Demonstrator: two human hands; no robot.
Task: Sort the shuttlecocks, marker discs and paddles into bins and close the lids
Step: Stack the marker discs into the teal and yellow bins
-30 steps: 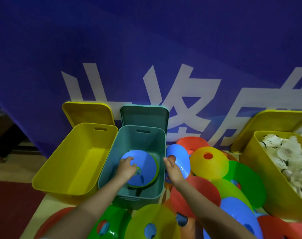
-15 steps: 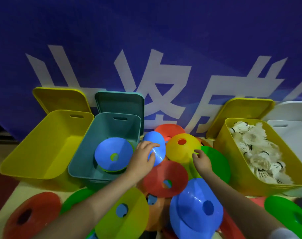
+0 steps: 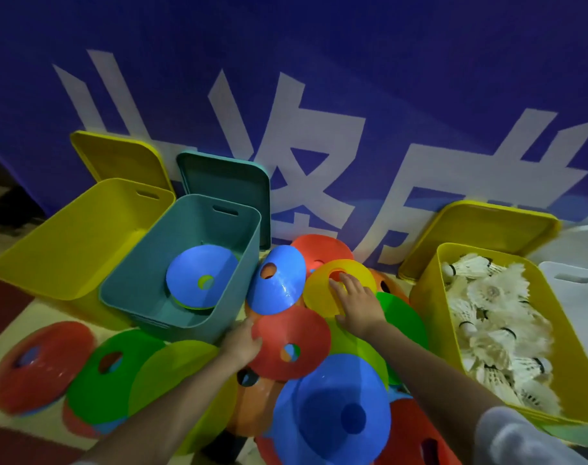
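teal bin (image 3: 145, 290) now holds blue disc (image 3: 202, 276) on small stack, released since a second ago. left hand (image 3: 240, 344) moved back to pile, grasping rim of red disc (image 3: 290, 340). right hand (image 3: 359, 305) now flat, fingers loose, on yellow disc (image 3: 332, 292). pile barely reduced. discs underneath hidden; paddles not visible; shuttlecocks (image 3: 493, 317) in yellow bin (image 3: 423, 297), cut off at right.

teal bin (image 3: 151, 280) mouth open above, marker discs (image 3: 285, 344) crowding its right wall
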